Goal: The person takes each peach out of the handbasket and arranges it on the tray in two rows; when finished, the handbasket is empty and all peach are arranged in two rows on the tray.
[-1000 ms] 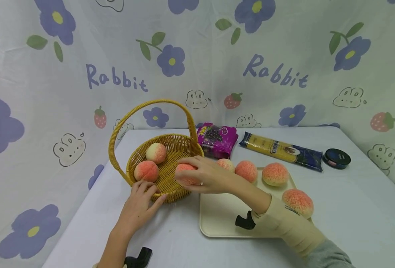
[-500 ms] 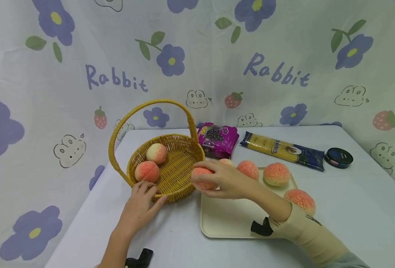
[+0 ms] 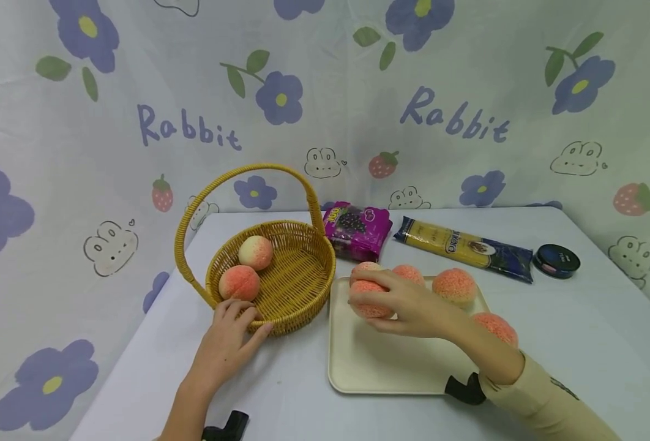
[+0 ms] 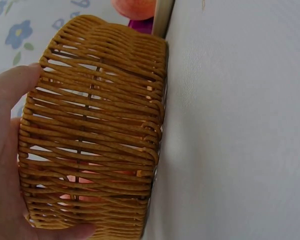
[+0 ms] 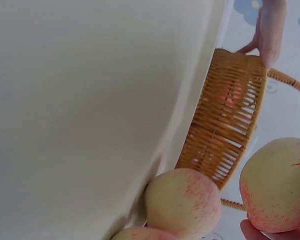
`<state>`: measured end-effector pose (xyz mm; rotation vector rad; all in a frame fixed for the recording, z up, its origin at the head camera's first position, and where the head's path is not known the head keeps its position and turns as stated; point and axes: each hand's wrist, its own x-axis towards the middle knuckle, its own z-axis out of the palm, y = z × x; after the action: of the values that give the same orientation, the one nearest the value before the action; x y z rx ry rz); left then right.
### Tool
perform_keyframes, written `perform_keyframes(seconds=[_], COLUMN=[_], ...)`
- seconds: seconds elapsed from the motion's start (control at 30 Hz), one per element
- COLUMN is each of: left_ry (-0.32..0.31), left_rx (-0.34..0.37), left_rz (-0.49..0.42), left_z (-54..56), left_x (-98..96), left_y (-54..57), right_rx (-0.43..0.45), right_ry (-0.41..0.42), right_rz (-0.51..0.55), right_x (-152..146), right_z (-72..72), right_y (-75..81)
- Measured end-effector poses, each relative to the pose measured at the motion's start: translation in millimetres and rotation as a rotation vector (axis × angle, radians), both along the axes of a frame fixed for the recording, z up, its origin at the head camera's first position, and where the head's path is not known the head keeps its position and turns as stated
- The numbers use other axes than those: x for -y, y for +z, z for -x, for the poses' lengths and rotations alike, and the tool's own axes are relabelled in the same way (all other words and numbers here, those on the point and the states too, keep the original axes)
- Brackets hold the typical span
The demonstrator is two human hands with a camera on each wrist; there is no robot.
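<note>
In the head view my right hand (image 3: 415, 306) grips a pink and cream peach (image 3: 369, 300) over the left part of the cream tray (image 3: 374, 367). The right wrist view shows this peach (image 5: 276, 185) from its pale side, fingertips at its edge. Several more peaches rest along the tray's back and right, among them one peach (image 3: 454, 286) at the back right. On the left stands a yellow-brown wicker basket (image 3: 297, 320) with a tall handle, holding a pale peach (image 3: 256, 252) and a pinker peach (image 3: 239, 283). My left hand (image 3: 226, 349) holds the basket's front rim.
Behind the tray lie a purple snack bag (image 3: 358, 229) with grapes on it and a long blue and yellow pasta packet (image 3: 463, 248). A round dark tin (image 3: 556, 261) is at the right. A printed cloth (image 3: 325, 92) hangs behind the white table (image 3: 286, 392).
My right hand has carried its peach from above the basket rightwards to above the tray. The left hand has stayed on the basket's rim, and two peaches remain in the basket.
</note>
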<state>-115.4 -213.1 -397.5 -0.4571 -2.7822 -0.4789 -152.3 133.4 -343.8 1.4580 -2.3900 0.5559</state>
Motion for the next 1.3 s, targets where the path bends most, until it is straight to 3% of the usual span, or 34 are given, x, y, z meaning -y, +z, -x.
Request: perform_keyframes(seconds=[0.23,0.77,1.07,1.3], left_ry=[-0.002,0.000,-0.003,0.003], left_rx=[0.007,0.012,0.015,0.023], left_rz=[-0.003,-0.006,-0.004,-0.024], left_z=[1.8,2.6,2.4,3.0], left_x=[0.2,0.8,-0.5,-0.5], left_y=[-0.7,-2.1,-2.0,-2.6], right_rx=[0.017,0.033,0.212,0.299], right_ry=[0.006,-0.107,-0.244,-0.283], right_rz=[0.000,-0.016,-0.019,-0.005], right_x=[-15.2,-51.6,-70.9,-79.3], right_z=[-1.9,-10.9,-23.5,-23.6], right_y=[-4.9,-26.2,-31.7,-34.7])
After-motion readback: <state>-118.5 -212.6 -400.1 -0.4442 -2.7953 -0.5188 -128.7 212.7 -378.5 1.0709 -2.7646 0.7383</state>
